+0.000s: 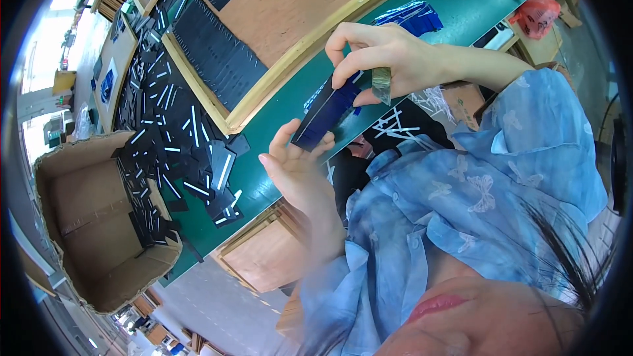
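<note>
A dark blue and black flat strip-like piece is held at a slant between my two hands, above the green table's near edge. My right hand pinches its upper end between thumb and fingers. Also in the right hand is a small metal blade-like piece, sticking out below the palm. My left hand grips the lower end, with fingers on both sides of it and the thumb apart. Under the right wrist, a pile of shiny blue strips lies on the table. Whether the held piece is one part or several is unclear.
A wooden-framed board with rows of black pieces lies ahead. Black pieces with white strips are heaped to the left, beside an open cardboard box. White strips lie near my lap. A red plastic bag is far right.
</note>
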Motion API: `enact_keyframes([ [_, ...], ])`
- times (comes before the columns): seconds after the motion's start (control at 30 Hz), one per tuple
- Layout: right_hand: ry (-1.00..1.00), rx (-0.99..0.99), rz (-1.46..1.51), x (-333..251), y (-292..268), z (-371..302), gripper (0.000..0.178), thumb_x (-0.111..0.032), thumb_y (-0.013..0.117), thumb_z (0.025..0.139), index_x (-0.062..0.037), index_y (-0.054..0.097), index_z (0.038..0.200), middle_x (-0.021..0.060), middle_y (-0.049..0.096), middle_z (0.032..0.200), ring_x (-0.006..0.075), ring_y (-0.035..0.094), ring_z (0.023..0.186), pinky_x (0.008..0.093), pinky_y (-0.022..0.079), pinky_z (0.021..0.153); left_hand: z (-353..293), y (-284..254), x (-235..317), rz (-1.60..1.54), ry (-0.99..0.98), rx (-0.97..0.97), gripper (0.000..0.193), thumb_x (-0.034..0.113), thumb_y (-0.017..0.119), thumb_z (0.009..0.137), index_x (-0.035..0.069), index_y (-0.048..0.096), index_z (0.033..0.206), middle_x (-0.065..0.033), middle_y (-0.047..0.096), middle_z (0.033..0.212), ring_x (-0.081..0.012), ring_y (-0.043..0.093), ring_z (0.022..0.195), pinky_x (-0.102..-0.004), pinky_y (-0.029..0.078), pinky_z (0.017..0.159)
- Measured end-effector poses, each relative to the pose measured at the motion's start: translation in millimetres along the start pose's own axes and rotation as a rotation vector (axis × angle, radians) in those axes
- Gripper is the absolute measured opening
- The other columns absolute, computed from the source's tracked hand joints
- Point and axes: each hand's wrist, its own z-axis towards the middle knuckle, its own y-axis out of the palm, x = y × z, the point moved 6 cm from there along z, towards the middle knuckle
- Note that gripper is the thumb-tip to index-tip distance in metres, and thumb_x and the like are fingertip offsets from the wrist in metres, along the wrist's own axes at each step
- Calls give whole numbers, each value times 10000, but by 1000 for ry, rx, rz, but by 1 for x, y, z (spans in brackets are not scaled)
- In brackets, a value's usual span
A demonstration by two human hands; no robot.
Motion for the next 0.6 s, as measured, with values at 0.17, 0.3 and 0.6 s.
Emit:
enact_keyframes([
  [0.17,119,-79,-17,0,1,-1,361,-121,775,642,-153,595,953,27,495,1019,224,572,868,321,479,672,-2,1,-1,15,-2,-9,614,463,196,978,-52,511,1086,-235,626,907,-275,638,690,-307,542,621],
  [0.3,127,-57,28,-1,1,3,322,-125,781,642,-129,624,923,31,510,995,213,574,870,313,482,687,-6,6,7,129,13,-14,389,302,386,977,-43,513,1104,-194,632,902,-214,642,703,-265,527,623],
  [0.6,138,-30,154,-1,0,4,296,-138,789,640,-112,656,903,26,529,939,210,570,852,303,470,702,-1,1,4,56,-102,-44,292,187,478,958,-61,518,1106,-159,625,873,-194,632,668,-257,545,596],
])
